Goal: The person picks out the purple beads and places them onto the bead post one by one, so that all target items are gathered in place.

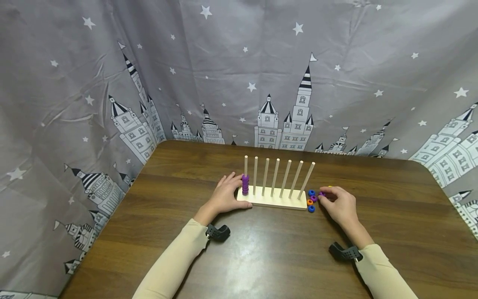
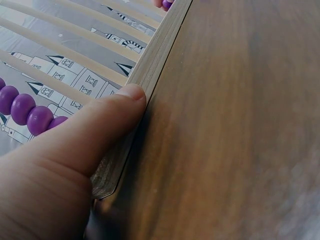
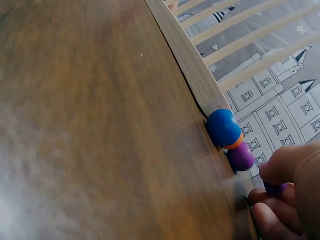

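A pale wooden peg stand [image 1: 278, 200] with several upright pegs stands on the table. Its leftmost peg carries a stack of purple beads [image 1: 245, 185]. My left hand [image 1: 226, 195] grips the stand's left end; in the left wrist view the thumb [image 2: 115, 107] lies against the front edge of the base. Past the stand's right end, my right hand [image 1: 340, 205] pinches a purple bead [image 3: 274, 188] between thumb and fingers. Beside it lie loose beads: a blue bead [image 1: 311, 209], an orange bead [image 1: 310, 202], another purple bead [image 1: 313, 199] and a second blue bead [image 1: 311, 193].
A bit of yellow [image 1: 330, 187] shows behind the right hand, mostly hidden. The brown wooden table [image 1: 239, 257] reaches back to a grey curtain [image 1: 231, 74] printed with castles and stars. Each wrist wears a black camera mount [image 1: 218, 233].
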The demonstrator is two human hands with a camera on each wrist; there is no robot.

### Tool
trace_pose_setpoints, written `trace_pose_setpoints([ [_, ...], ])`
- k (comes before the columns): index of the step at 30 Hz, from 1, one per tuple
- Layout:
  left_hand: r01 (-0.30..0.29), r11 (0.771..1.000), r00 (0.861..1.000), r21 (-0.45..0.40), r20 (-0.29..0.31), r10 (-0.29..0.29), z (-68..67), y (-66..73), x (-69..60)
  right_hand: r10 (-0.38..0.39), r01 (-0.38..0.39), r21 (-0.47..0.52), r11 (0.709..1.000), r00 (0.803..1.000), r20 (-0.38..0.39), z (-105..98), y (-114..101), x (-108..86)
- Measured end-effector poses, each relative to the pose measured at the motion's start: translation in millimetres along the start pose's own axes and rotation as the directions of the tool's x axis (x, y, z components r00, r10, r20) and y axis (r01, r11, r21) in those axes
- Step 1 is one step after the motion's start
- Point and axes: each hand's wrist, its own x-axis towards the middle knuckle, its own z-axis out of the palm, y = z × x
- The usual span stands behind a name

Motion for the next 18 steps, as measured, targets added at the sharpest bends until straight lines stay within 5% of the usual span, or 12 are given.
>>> trace_pose_setpoints([
  [18,0.005,1.0,1.0,0.0,0.004,-0.005,0.4,-0.8,-0.6,0.047,-0.048,0.05,0.998,0.999,0.026,-0.6,2.9,0.3],
])
